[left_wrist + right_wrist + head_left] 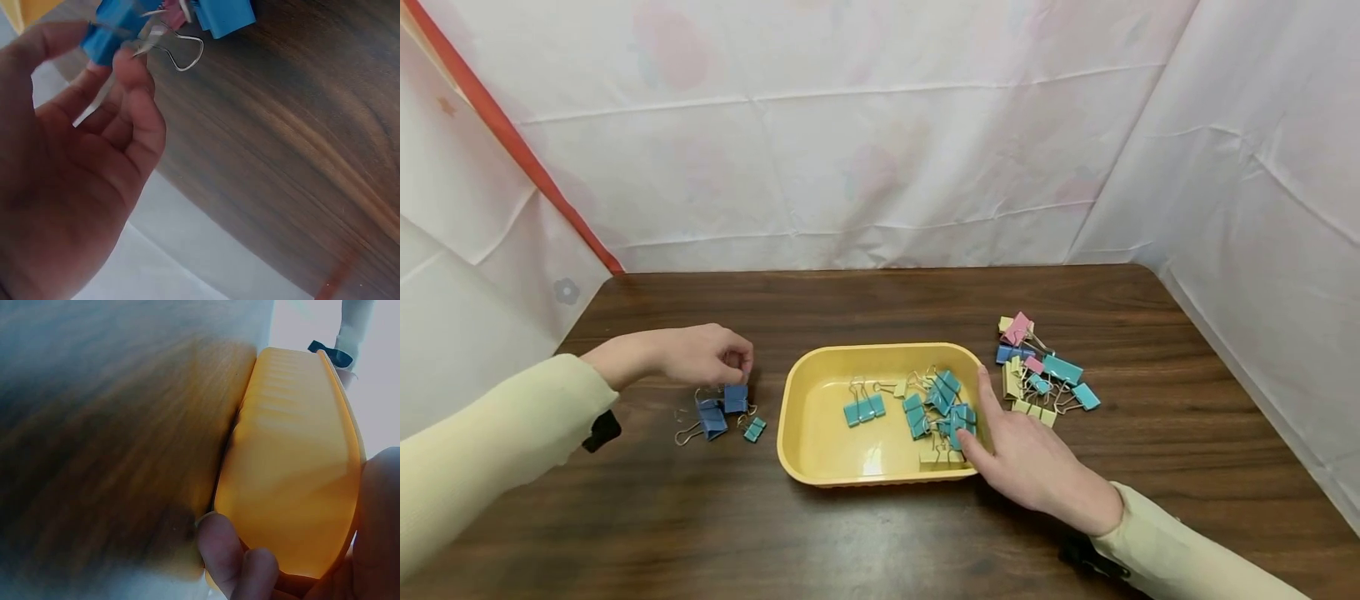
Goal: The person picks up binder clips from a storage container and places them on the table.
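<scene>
The yellow tray [822, 433] holds teal clips [865, 411] and yellow clips [942, 459], mostly crowded toward its right end, where the right hand [1037, 461] grips the rim; just left of the tray, the left hand [703, 353] pinches a blue binder clip [737, 399]. A mixed-colour clip pile [1063, 369] lies to the tray's right on the dark wood-grained table [880, 307], with pale printed cloth [850, 167] hanging behind.
</scene>
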`<move>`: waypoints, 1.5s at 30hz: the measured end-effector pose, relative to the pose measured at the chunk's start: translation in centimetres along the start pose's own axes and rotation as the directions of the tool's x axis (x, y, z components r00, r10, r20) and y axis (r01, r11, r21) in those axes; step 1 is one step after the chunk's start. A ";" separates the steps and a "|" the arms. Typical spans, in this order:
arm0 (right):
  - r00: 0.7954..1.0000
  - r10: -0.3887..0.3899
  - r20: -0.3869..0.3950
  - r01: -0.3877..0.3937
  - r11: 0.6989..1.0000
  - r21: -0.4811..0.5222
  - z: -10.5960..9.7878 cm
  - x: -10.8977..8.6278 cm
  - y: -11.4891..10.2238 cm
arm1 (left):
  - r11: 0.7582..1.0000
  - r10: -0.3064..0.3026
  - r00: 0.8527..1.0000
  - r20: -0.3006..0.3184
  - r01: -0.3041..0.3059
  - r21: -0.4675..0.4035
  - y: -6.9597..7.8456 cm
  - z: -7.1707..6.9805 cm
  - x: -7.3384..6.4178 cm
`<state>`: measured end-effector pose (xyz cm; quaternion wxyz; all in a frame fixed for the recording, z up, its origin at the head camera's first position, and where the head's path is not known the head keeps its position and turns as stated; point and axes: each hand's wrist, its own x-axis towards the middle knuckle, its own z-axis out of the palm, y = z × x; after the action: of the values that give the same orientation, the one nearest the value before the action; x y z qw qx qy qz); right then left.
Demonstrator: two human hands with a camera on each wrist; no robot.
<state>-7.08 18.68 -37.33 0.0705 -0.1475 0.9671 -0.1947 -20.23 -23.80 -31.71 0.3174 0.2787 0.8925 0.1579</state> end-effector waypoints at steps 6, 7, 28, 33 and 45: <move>1.000 0.015 0.014 -0.015 1.000 -0.003 0.2 0.0 -0.1 | 0.996 -0.011 1.000 -0.022 0.013 0.088 -0.2 0.0 0.7; 1.000 0.016 0.013 -0.016 1.000 -0.003 0.2 0.0 -0.1 | 0.993 -0.002 0.999 -0.037 0.006 0.117 -0.1 -0.1 0.7; 1.000 0.009 -0.009 -0.009 1.000 -0.008 -0.1 0.0 0.1 | 0.697 0.479 0.878 0.005 -0.384 0.606 15.0 2.1 5.1; 1.000 0.014 -0.007 -0.014 1.000 -0.012 0.1 0.0 0.2 | 0.595 0.399 0.904 0.153 -0.382 0.707 16.7 3.5 7.0; 1.000 0.006 -0.010 -0.006 1.000 -0.018 0.1 0.1 0.2 | 0.507 0.273 0.938 0.216 -0.330 0.796 16.6 4.9 9.6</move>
<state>-7.17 18.84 -37.53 0.0651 -0.1445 0.9696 -0.1867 -16.58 -4.41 -32.38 0.1460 0.5494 0.7894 -0.2316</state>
